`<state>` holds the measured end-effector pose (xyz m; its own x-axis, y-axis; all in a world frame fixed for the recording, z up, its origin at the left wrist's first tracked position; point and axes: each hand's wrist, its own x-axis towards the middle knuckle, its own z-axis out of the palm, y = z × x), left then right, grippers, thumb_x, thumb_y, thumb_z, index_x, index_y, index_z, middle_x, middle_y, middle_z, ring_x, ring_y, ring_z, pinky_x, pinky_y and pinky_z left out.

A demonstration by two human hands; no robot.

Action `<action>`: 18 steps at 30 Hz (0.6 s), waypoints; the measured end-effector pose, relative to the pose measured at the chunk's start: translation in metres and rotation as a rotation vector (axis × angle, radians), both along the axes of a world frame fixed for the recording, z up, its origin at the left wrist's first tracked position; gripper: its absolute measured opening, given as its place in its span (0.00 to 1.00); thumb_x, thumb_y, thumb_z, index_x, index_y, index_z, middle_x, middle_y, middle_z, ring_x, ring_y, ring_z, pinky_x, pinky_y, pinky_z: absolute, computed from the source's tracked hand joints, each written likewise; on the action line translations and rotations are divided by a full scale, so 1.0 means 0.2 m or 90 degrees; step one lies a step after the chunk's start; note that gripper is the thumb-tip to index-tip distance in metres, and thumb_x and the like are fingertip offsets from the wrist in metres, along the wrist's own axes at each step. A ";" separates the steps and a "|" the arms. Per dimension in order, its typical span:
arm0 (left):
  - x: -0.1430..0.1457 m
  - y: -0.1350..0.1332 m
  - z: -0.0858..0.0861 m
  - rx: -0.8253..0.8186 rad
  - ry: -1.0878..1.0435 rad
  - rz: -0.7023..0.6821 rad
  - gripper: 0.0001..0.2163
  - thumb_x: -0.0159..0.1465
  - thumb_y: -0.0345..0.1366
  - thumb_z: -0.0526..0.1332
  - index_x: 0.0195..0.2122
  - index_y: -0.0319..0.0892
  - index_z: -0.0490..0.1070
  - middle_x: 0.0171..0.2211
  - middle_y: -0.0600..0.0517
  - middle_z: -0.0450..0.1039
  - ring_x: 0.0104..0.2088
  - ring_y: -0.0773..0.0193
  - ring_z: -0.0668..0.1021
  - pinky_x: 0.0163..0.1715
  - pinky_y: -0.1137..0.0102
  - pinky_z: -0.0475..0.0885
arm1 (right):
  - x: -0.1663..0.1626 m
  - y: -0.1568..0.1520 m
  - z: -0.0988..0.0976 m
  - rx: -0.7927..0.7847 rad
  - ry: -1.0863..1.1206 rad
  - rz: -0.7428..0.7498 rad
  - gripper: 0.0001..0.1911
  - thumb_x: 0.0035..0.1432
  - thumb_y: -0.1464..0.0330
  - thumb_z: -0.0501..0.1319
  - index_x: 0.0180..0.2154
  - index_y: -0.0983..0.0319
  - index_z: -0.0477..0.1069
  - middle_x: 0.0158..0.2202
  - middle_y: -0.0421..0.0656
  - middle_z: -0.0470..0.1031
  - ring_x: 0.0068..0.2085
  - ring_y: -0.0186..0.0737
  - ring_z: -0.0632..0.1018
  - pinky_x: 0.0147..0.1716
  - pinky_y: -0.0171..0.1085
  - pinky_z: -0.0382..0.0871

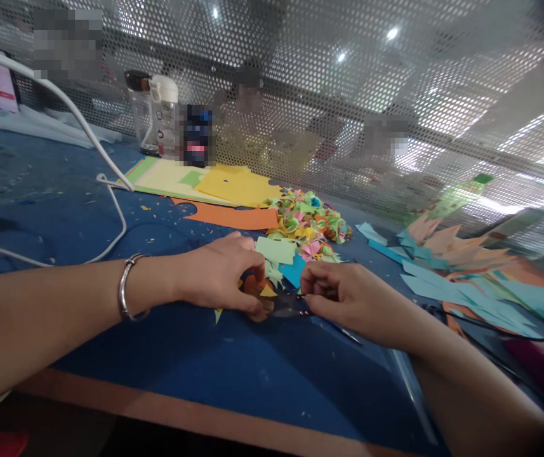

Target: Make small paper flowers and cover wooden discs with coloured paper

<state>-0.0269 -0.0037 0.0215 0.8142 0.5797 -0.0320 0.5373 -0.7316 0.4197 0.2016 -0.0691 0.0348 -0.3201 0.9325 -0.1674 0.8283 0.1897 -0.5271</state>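
Note:
My left hand (pixel 226 273), with a silver bangle at its wrist, rests low over the blue table; its thumb and fingers curve around a small orange-brown thing (pixel 252 285) that is blurred. A yellow paper scrap (pixel 268 291) lies at those fingertips. Opposite it, my right hand (pixel 341 292) is closed, fingers curled on a dark tool (pixel 295 306) with small shiny dots and a pale blade-like part pointing to the left hand. Its kind is too blurred to tell. Just beyond lie a pale green paper piece (pixel 276 250) and a blue one (pixel 293 271).
A heap of coloured paper scraps (pixel 307 219) lies behind my hands, beside an orange strip (pixel 233 216) and yellow sheets (pixel 233 184). Two bottles (pixel 165 120) and a phone (pixel 198 136) stand against a perforated screen (pixel 300 95). A white cable (pixel 76 114) crosses left; cut papers (pixel 462 285) spread right.

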 end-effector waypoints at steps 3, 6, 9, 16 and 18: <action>-0.01 0.00 0.01 0.003 -0.001 -0.007 0.15 0.54 0.42 0.69 0.40 0.42 0.73 0.41 0.48 0.68 0.45 0.54 0.69 0.42 0.66 0.64 | 0.01 0.00 0.01 0.026 -0.019 -0.013 0.03 0.52 0.70 0.58 0.27 0.60 0.65 0.18 0.33 0.60 0.22 0.30 0.61 0.21 0.32 0.53; -0.02 0.00 0.02 -0.013 0.012 -0.014 0.15 0.53 0.41 0.70 0.40 0.42 0.73 0.42 0.47 0.68 0.46 0.53 0.69 0.42 0.65 0.64 | 0.03 0.01 0.01 0.062 -0.040 -0.034 0.03 0.51 0.69 0.58 0.27 0.59 0.65 0.19 0.33 0.62 0.22 0.31 0.63 0.22 0.32 0.55; -0.02 0.00 0.03 -0.027 0.014 -0.019 0.16 0.53 0.41 0.71 0.40 0.42 0.74 0.42 0.46 0.70 0.47 0.53 0.70 0.42 0.65 0.65 | 0.03 0.02 0.00 0.091 -0.060 -0.041 0.03 0.51 0.68 0.57 0.27 0.59 0.64 0.19 0.34 0.63 0.22 0.32 0.65 0.22 0.33 0.55; -0.01 0.02 0.01 -0.046 0.000 0.003 0.18 0.53 0.45 0.70 0.41 0.43 0.73 0.41 0.48 0.71 0.42 0.57 0.72 0.40 0.68 0.66 | 0.03 0.03 -0.02 0.170 -0.063 -0.074 0.03 0.53 0.67 0.57 0.29 0.59 0.64 0.20 0.34 0.65 0.22 0.33 0.66 0.23 0.33 0.56; 0.00 0.04 -0.01 -0.044 -0.018 0.027 0.15 0.56 0.44 0.67 0.41 0.42 0.73 0.40 0.48 0.72 0.40 0.59 0.73 0.39 0.68 0.66 | 0.04 0.03 -0.02 0.185 -0.050 -0.094 0.03 0.53 0.67 0.57 0.29 0.58 0.64 0.19 0.34 0.65 0.21 0.33 0.66 0.23 0.34 0.57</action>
